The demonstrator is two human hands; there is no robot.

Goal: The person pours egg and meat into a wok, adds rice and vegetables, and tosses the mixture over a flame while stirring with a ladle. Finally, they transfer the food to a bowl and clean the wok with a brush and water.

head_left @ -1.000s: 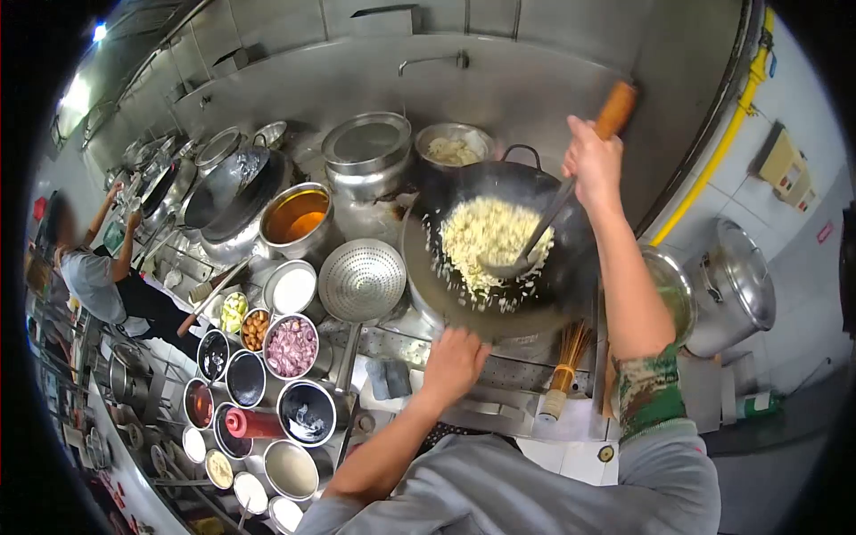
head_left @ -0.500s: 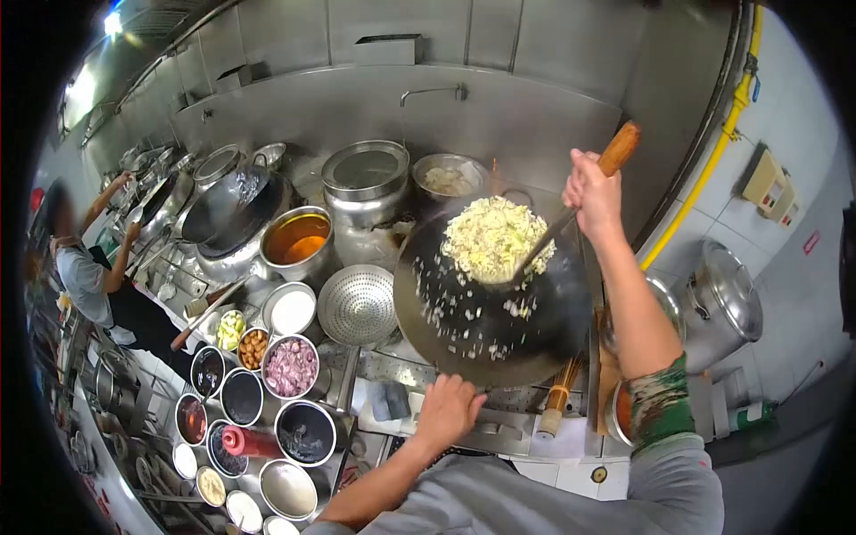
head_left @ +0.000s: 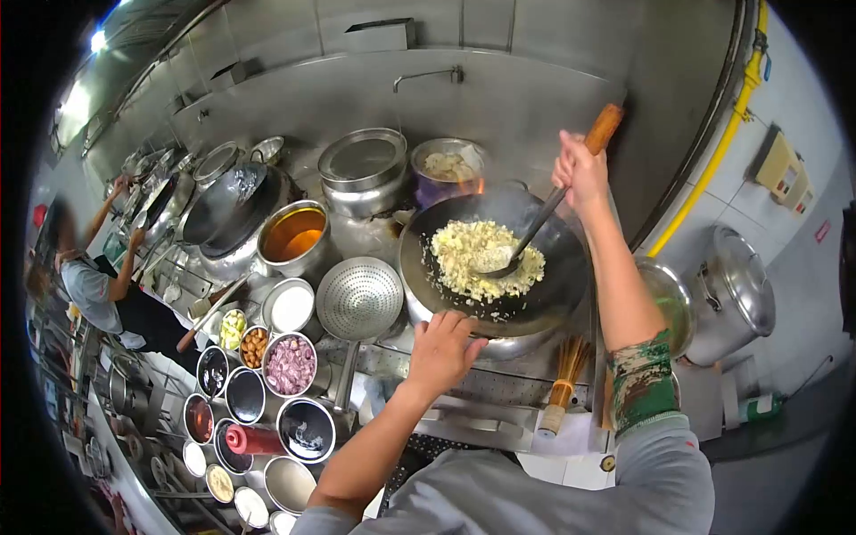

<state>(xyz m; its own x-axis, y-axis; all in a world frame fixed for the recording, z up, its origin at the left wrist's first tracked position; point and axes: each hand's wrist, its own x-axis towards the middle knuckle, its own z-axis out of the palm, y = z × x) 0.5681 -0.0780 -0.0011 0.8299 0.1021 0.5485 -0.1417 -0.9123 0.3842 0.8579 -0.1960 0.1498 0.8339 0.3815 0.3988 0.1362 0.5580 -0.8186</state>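
Note:
My right hand (head_left: 581,176) is closed round the shaft of a long ladle (head_left: 538,223), just below its wooden end. The ladle's bowl rests in a heap of chopped pale yellow-white food (head_left: 464,254), perhaps egg and vegetable, inside a large black wok (head_left: 553,308). At the wok's near left rim, my left hand (head_left: 443,352) has its fingers bent over the edge, with the thumb out to the right. Its fingertips are partly hidden by the hand. Flame shows behind the wok's far rim.
Left of the wok sit a perforated strainer (head_left: 359,299), a pot of orange liquid (head_left: 294,236) and several ingredient bowls, one with chopped purple onion (head_left: 290,366). A bamboo brush (head_left: 566,383) lies at the front right. A co-worker (head_left: 98,281) stands far left.
The wok has dropped back from its near-side tilt to a flatter position, and the tossed food has settled into it. Both hands shifted slightly; the left moved away from me, up-frame.

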